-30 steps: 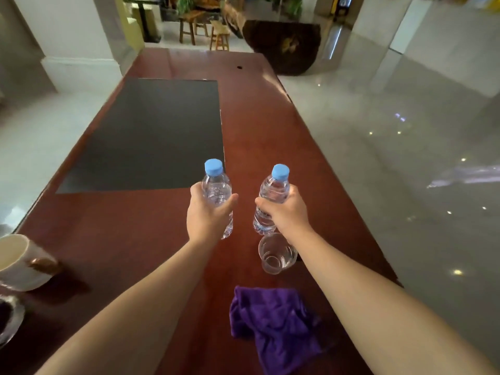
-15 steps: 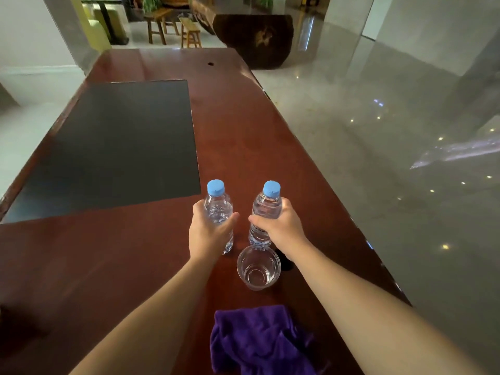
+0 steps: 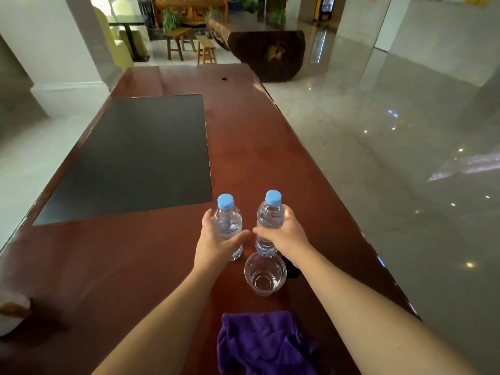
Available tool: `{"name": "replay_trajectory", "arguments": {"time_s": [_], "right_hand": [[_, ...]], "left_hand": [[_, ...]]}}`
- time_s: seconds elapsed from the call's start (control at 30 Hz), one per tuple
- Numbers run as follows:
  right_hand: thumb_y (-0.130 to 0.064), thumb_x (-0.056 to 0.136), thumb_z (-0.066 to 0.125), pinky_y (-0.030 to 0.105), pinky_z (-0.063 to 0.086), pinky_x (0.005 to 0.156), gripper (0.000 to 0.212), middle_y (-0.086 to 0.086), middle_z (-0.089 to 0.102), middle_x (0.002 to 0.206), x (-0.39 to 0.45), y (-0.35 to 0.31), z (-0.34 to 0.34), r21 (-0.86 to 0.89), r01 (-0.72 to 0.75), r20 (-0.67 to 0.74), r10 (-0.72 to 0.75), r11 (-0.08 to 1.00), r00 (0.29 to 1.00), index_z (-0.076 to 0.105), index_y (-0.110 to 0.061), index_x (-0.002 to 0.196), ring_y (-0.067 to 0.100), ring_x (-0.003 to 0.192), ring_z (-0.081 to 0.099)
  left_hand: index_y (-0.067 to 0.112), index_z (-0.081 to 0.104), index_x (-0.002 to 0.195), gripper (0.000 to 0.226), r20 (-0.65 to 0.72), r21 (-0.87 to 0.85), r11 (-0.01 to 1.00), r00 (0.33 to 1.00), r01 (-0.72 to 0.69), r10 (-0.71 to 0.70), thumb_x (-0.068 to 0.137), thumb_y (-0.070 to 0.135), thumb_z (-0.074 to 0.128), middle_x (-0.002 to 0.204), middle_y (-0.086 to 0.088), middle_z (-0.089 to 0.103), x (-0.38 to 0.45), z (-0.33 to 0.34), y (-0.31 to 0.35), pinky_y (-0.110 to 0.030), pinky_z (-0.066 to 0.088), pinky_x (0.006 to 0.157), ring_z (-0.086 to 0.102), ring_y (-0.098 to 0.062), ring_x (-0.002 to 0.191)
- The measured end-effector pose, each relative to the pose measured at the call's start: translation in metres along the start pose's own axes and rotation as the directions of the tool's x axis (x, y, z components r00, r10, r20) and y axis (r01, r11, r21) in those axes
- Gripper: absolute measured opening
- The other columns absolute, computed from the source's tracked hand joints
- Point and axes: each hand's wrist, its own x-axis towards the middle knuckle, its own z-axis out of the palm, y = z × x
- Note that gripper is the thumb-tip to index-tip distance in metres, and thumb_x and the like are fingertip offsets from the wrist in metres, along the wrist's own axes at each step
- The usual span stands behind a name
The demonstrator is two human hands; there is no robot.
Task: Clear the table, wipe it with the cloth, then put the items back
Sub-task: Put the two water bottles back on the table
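Since the earlier frame your two hands had lowered both bottles toward the worktop, beside its right edge. Your left hand kept its grip clamped on the left bottle; your right hand kept its grip clamped on the right bottle. Both bottles stood upright, blue caps on, near each other. A clear cup stood just nearer you, below the right bottle. The purple cloth lay crumpled at the near edge. A black mat covered the left-centre area.
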Motion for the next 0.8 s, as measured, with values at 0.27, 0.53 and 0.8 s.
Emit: {"name": "replay_trajectory", "arguments": {"time_s": [0.27, 0.53, 0.8], "right_hand": [[-0.04, 0.081, 0.062, 0.041, 0.038, 0.103, 0.08, 0.005, 0.04, 0.15, -0.043, -0.043, -0.03, -0.394, 0.026, -0.105, -0.073, 0.919, 0.992, 0.028, -0.019, 0.15, 0.025, 0.135, 0.041], [-0.05, 0.086, 0.051, 0.041, 0.038, 0.101, 0.059, 0.002, 0.052, 0.137, -0.089, -0.099, -0.039, -0.753, 0.297, -0.027, -0.479, 0.586, 0.877, 0.047, -0.02, 0.137, 0.027, 0.125, 0.043], [-0.056, 0.09, 0.044, 0.045, 0.028, 0.112, 0.063, 0.003, 0.042, 0.15, -0.108, -0.129, -0.002, -0.808, 0.366, 0.079, -0.531, 0.462, 0.844, 0.04, -0.024, 0.145, 0.028, 0.138, 0.033]], "left_hand": [[0.017, 0.037, 0.143, 0.085, 0.019, 0.736, 0.639, 0.95, -0.224, 0.311, 0.084, 0.077, 0.033, 0.151, -0.005, 0.039, -0.025, -0.057, 0.059, -0.043, 0.028, 0.111, 0.03, -0.024, 0.142], [0.02, 0.047, 0.133, 0.069, 0.046, 0.931, 0.308, 0.898, -0.198, 0.437, 0.091, 0.069, 0.025, 0.139, 0.0, 0.048, -0.061, -0.108, 0.115, -0.045, 0.027, 0.109, 0.031, -0.023, 0.137], [0.022, 0.041, 0.14, 0.065, -0.056, 0.953, 0.294, 0.912, -0.072, 0.406, 0.094, 0.066, 0.027, 0.146, -0.002, 0.043, -0.098, -0.181, 0.102, -0.047, 0.023, 0.112, 0.027, -0.024, 0.141]]}}
